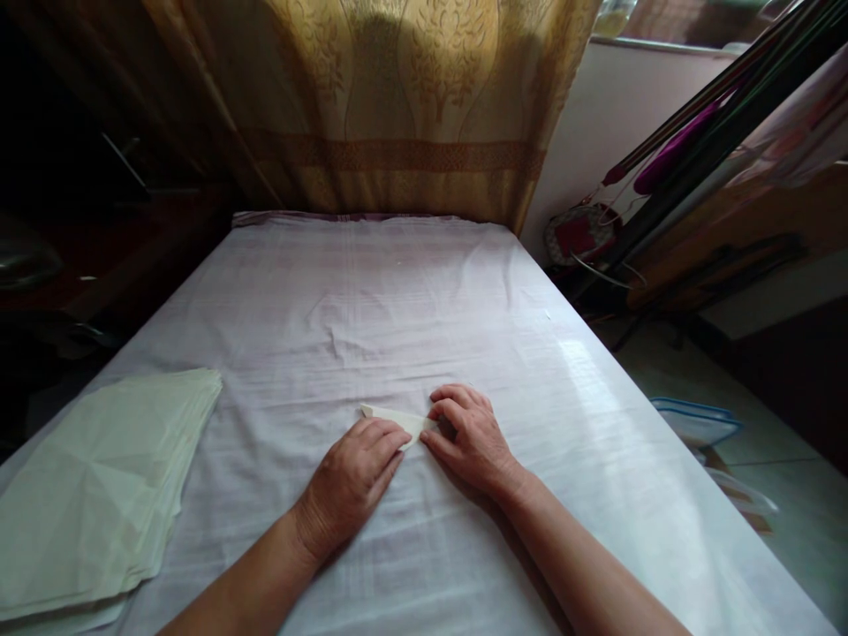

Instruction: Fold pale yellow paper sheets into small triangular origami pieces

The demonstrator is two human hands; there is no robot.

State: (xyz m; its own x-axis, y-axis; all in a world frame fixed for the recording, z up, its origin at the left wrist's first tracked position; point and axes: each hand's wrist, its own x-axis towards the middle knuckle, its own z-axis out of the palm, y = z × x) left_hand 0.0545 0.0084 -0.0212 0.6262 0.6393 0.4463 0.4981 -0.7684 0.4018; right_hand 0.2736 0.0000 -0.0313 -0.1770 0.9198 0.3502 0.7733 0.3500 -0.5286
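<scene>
A small piece of folded pale paper point(412, 422) lies on the cloth-covered table, between my two hands. My left hand point(361, 468) presses on its near left part with the fingers held together, and a pointed corner sticks out beyond the knuckles. At the right end, my right hand point(469, 435) pinches the paper between thumb and forefinger; its other fingers curl above. Parts of the folded paper are hidden under the fingers. To the left rests a stack of pale greenish paper sheets point(99, 486), the top one marked by creases.
A wrinkled whitish cloth point(411, 291) covers the table. Behind it hangs a gold patterned curtain point(437, 79). Dark furniture point(165, 230) stands at the left. Beyond the right edge are a red and grey bag point(583, 234) and a blue-rimmed plastic container point(695, 420) near the floor.
</scene>
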